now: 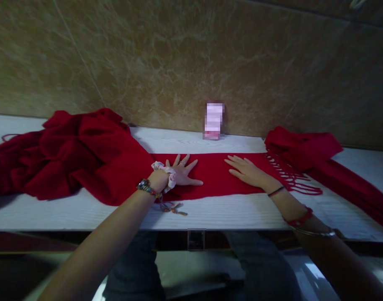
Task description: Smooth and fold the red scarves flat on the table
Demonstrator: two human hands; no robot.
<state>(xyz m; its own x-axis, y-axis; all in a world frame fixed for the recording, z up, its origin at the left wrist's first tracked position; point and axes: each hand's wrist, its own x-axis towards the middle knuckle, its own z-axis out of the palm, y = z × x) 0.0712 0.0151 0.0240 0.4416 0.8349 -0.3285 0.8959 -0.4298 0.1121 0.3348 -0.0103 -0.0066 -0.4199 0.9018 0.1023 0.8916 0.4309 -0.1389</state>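
Observation:
A long red scarf (214, 171) lies flat across the middle of a white table (229, 211). My left hand (181, 169) rests palm down on it with fingers spread, a scrunchie and bracelets at the wrist. My right hand (246, 169) also lies flat on the scarf, fingers stretched out toward the left. The scarf's fringe (291, 177) spreads just right of my right wrist. Neither hand holds anything.
A bunched heap of red cloth (68, 154) covers the table's left side. More red fabric (307, 148) is piled at the right, trailing toward the right edge. A small blurred pink object (214, 120) stands against the brown marbled wall. My legs show under the table.

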